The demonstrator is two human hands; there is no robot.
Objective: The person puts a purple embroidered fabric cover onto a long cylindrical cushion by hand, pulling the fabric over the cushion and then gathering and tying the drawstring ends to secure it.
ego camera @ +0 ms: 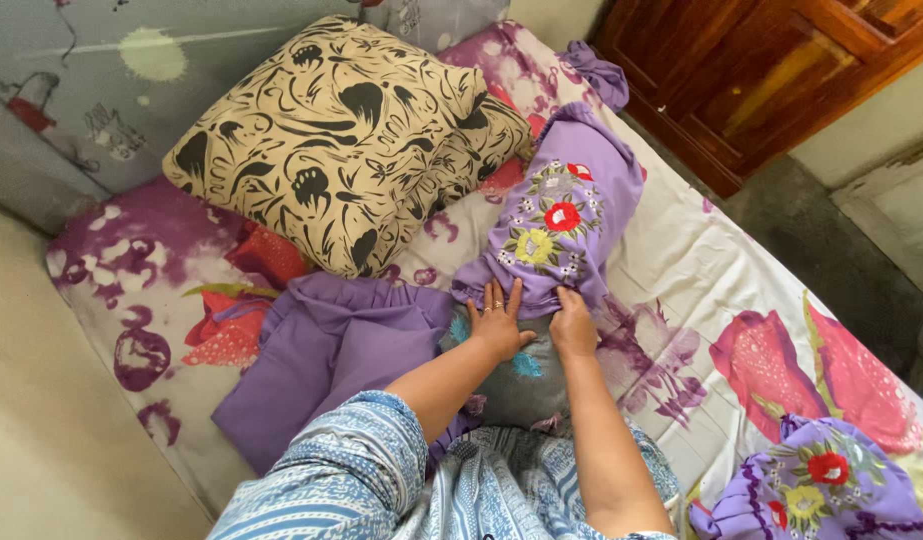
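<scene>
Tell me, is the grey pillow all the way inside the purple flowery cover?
No, partly out. The purple cover stops at both hands; grey pillow shows below.
</scene>
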